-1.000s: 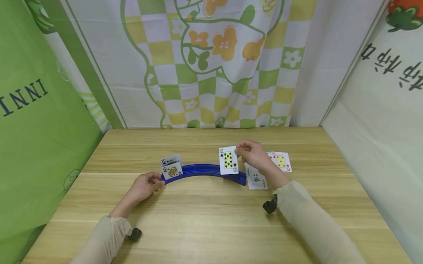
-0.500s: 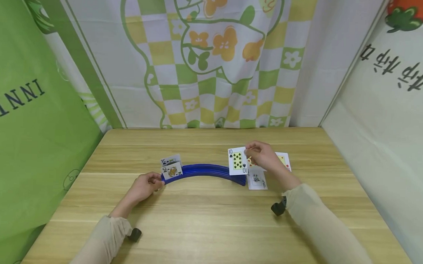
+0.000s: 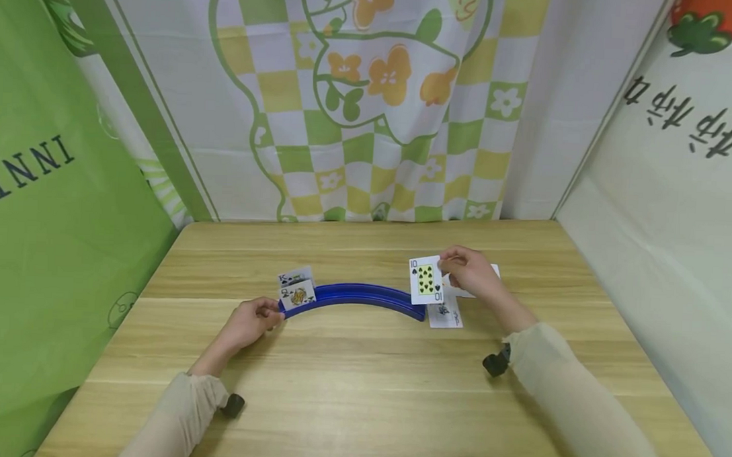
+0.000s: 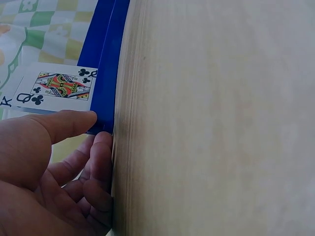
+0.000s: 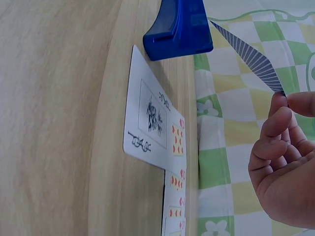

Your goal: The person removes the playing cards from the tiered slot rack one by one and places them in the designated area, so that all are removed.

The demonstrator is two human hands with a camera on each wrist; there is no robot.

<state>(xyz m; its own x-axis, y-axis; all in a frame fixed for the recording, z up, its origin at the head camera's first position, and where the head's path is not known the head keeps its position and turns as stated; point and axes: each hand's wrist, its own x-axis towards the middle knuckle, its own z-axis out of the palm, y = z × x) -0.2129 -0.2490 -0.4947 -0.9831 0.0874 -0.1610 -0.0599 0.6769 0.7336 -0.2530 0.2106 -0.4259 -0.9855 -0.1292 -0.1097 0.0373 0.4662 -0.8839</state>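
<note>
A curved blue card holder lies across the table. At its left end stand a queen of clubs and, behind it, a king. My left hand pinches that end, the thumb against the rack beside the queen. My right hand pinches a ten of spades by its upper right edge, upright over the holder's right end. In the right wrist view the card's striped back shows, apart from the holder. A joker lies face up just right of the rack.
Several red-suited cards lie fanned beyond the joker, mostly behind my right hand in the head view. The wooden table ends at a patterned curtain at the back. Green cloth hangs at the left, white cloth at the right.
My right hand has moved to the right along the holder with the ten of spades, now covering more of the red cards. The left hand and the rack stay where they were.
</note>
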